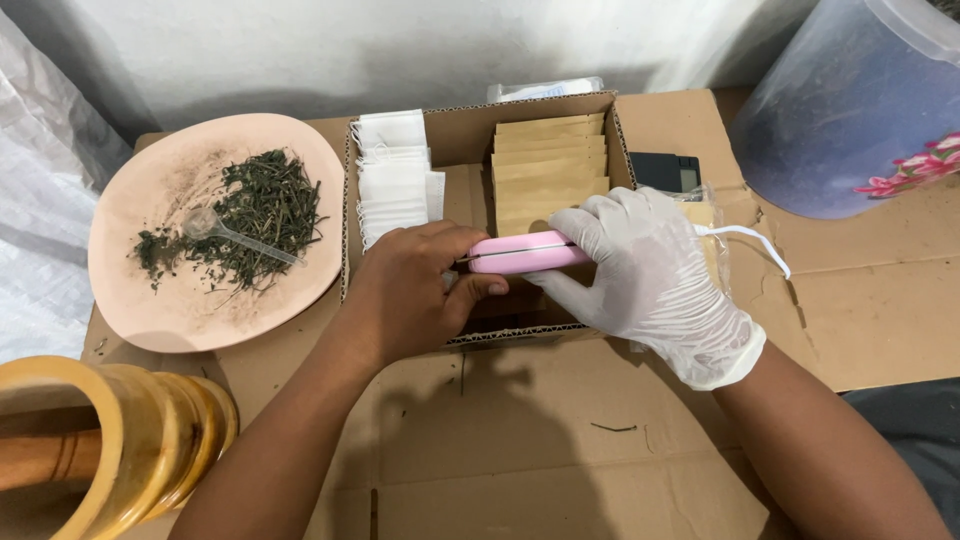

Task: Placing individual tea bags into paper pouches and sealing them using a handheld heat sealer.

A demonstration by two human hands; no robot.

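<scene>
**Two hands on a pink sealer over a box of sachets**

Head view: At the centre of the frame the right hand (655, 275), in a white glove, is wrapped around a pink handheld sealer (525, 252), fingers curled over its top and right end. A white cord (745, 240) runs from under that hand toward the right. The bare left hand (415, 290) is closed at the sealer's left end, thumb and fingers pinched together there; whatever it pinches is too small to tell. Both hands hover over the front part of an open cardboard box (470, 135). Inside the box, at its left, lies a stack of white filter bags (395, 175); at its right, a row of tan paper sachets (550, 165) stands just behind the sealer. In the left of the frame a pink plate (130, 290) holds dried green herbs (260, 215) with a clear plastic spoon (225, 235) lying on them. A wooden mortar (120, 440) fills the lower left corner. A small black scale (665, 172) sits right of the box, and a translucent plastic container (850, 110) occupies the upper right. Flattened cardboard (560, 450) covers the surface beneath.
</scene>
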